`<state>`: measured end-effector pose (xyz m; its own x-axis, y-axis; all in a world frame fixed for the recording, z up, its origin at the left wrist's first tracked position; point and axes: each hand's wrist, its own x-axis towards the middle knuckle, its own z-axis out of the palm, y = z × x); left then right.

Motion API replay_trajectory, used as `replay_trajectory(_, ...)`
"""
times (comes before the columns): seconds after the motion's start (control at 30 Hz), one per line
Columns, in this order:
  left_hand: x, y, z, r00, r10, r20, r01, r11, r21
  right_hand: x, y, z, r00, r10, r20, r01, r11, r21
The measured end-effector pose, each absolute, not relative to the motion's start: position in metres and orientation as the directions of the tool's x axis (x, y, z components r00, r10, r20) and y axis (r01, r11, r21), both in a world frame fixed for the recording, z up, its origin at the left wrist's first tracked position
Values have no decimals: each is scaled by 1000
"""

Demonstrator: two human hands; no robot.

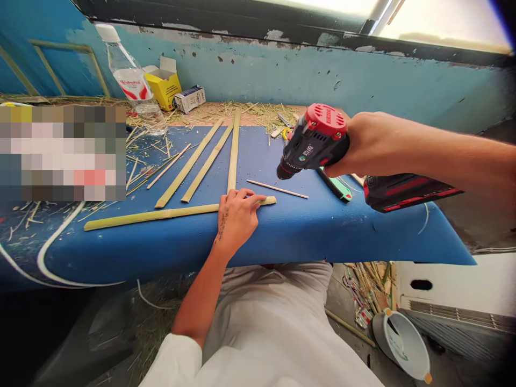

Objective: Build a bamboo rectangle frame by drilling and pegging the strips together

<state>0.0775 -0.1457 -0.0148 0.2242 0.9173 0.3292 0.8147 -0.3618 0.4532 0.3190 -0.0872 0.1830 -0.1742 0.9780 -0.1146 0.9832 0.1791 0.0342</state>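
My left hand [237, 216] lies flat on a long split bamboo strip [153, 216], pinning it near its right end on the blue padded bench [306, 231]. My right hand [365, 144] grips a red and black cordless drill [316, 142], held just above the bench, its bit pointing down-left toward the strip's right end, still clear of it. A thin bamboo stick [278, 189] lies under the drill's nose. Three more bamboo strips [205, 164] fan out behind my left hand.
A plastic water bottle [135, 80], a yellow carton [164, 85] and a small box [189, 99] stand at the back by the blue wall. Straw shavings litter the bench. A green-handled tool [336, 188] lies by the drill. A white bucket [403, 344] sits on the floor at right.
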Motion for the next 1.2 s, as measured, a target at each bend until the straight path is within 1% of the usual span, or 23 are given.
replay_trajectory(0.07, 78, -146, -15, 220, 915, 337, 816, -362, 451, 326, -87, 181, -236, 970, -55, 972, 235, -18)
replay_trajectory(0.13, 78, -146, -15, 217, 914, 344, 816, -363, 450, 329, -88, 178, -252, 967, -45, 968, 252, -12)
replay_trajectory(0.23, 78, -146, -15, 219, 913, 343, 812, -365, 455, 327, -92, 175, -178, 977, -114, 983, 181, 23)
replay_trajectory(0.37, 78, -145, -15, 217, 914, 343, 808, -366, 463, 322, -95, 172, -86, 972, -217, 996, 88, 0)
replay_trajectory(0.57, 77, -144, -16, 222, 919, 327, 813, -359, 458, 320, -94, 170, -122, 970, -210, 987, 142, 81)
replay_trajectory(0.73, 77, -144, -15, 217, 923, 319, 818, -350, 456, 317, -95, 168, -146, 958, -246, 985, 164, 55)
replay_trajectory(0.87, 77, -145, -15, 220, 922, 318, 807, -355, 471, 314, -96, 171, -124, 956, -266, 987, 147, 70)
replay_trajectory(1.2, 78, -145, -13, 220, 929, 298, 804, -346, 484, 314, -95, 172, -157, 953, -258, 979, 184, 83)
